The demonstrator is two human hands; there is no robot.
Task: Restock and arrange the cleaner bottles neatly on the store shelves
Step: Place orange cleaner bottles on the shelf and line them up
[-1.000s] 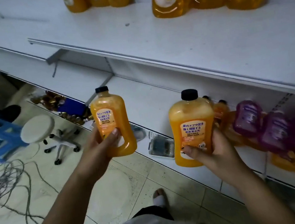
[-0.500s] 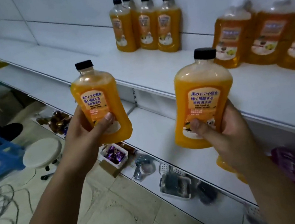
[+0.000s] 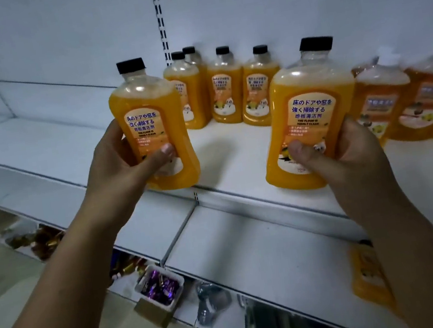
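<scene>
My left hand (image 3: pixel 124 168) grips an orange cleaner bottle (image 3: pixel 147 112) with a black cap, held upright above the front edge of the white upper shelf (image 3: pixel 238 166). My right hand (image 3: pixel 339 157) grips a second, identical orange bottle (image 3: pixel 310 106) over the same shelf's front. Behind them, several matching orange bottles (image 3: pixel 226 93) stand grouped at the back of the shelf. To the right stand wider amber bottles (image 3: pixel 384 101) with white caps, blurred.
A lower white shelf (image 3: pixel 250 253) sits below, with another orange bottle (image 3: pixel 366 268) at its right. On the bottom level lie a white tray of purple candies (image 3: pixel 158 286), gold wrapped items (image 3: pixel 45 240) and dark packets (image 3: pixel 268 323). A slotted upright (image 3: pixel 160 18) runs up the back wall.
Both hands have lifted their bottles from the lower shelf level up to the upper shelf, and the view has tilted up toward the standing row of bottles.
</scene>
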